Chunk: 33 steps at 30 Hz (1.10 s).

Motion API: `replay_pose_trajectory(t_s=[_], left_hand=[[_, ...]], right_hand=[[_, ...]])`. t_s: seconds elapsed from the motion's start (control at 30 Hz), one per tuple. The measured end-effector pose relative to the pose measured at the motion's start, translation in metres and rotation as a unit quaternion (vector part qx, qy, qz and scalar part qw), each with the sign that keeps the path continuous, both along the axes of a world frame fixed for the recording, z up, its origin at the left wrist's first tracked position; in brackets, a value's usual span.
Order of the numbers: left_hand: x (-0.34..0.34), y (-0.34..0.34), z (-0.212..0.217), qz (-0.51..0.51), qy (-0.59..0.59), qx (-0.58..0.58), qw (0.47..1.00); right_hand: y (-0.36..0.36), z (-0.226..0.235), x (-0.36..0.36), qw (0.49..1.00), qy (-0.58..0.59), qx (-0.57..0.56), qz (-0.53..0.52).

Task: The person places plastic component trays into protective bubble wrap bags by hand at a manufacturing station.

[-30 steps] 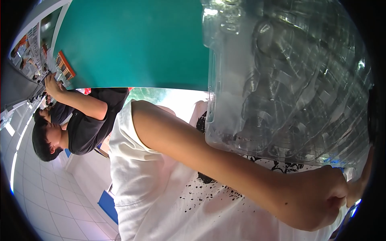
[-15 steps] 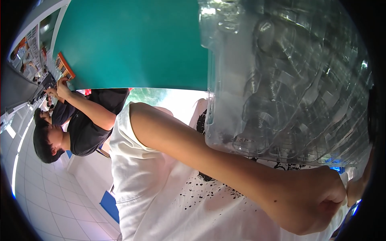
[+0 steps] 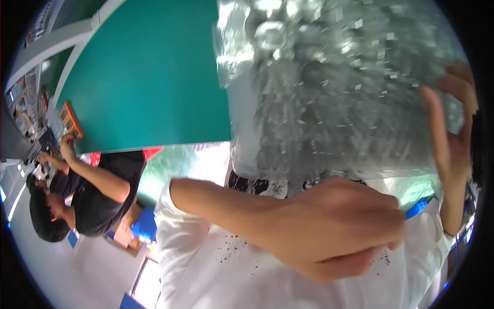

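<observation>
A large block of clear moulded plastic trays (image 3: 329, 118), seemingly nested together, fills the upper right and is smeared by motion. At its right edge, my right hand (image 3: 453, 118) grips it, with the thumb along the near side and the fingers partly hidden by the view's dark rim. My left hand (image 3: 339, 232) is curled closed just below the trays' lower edge, in front of my white, black-speckled shirt (image 3: 216, 273). Its back faces the view, so whatever its fingers may hold is hidden.
A green table top (image 3: 154, 77) spreads to the left of the trays. An orange-edged rack (image 3: 70, 119) lies near its far left side. Beyond the table, a person in a black shirt (image 3: 95, 190) works with both hands. Blue bins (image 3: 145, 224) stand behind.
The trays have shifted left and tilted in view. My right hand has come into sight on their right edge. My left fist has moved left and slightly up.
</observation>
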State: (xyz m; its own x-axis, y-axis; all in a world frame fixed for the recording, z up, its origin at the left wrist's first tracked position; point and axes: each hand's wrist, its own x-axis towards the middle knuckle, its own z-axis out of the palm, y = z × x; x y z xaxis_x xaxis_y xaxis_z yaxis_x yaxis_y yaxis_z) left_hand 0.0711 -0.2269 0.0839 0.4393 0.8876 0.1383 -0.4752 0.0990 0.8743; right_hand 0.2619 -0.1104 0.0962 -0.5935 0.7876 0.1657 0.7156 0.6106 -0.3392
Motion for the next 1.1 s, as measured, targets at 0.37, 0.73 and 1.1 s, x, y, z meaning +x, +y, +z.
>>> replay_pose_trajectory(t_s=[0.37,0.73,1.1], left_hand=[[-0.080,-0.017,-0.001,0.459,0.401,0.281,0.741],[-0.095,-0.019,-0.022,0.402,0.407,0.057,0.818],[-0.061,-0.031,-0.024,0.329,0.497,0.129,0.793]], right_hand=[[-0.045,0.011,-0.059,0.962,0.061,0.010,0.267],[-0.043,0.017,-0.039,0.945,0.020,-0.053,0.322],[-0.043,0.009,-0.006,0.959,0.082,-0.098,0.252]])
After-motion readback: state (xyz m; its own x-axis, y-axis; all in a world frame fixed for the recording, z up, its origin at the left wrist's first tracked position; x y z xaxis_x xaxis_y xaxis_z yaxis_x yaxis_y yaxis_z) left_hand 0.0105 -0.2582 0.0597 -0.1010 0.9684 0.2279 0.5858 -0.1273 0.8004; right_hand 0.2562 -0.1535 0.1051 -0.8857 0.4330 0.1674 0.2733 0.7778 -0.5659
